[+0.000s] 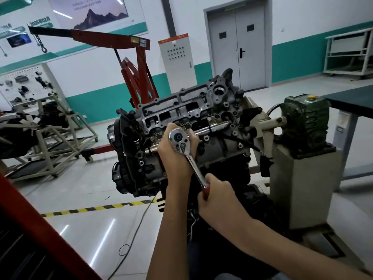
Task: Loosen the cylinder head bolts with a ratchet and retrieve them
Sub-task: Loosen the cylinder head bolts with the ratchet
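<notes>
A grey cylinder head (187,110) sits on top of an engine mounted on a stand, tilted toward me. A chrome ratchet (188,154) with a red grip stands over the near side of the head. My left hand (175,152) wraps around the ratchet just under its round head. My right hand (216,193) grips the red handle end lower down. The socket and the bolt under the ratchet are hidden by my left hand. Several bolt heads (235,133) show along the head's edge.
A green gearbox (304,120) on a grey pedestal carries the engine stand at right. A dark table (351,102) lies behind it. A red engine crane (139,73) stands behind the engine. Other engine frames (50,142) stand at left. A red beam (40,229) crosses the lower left corner.
</notes>
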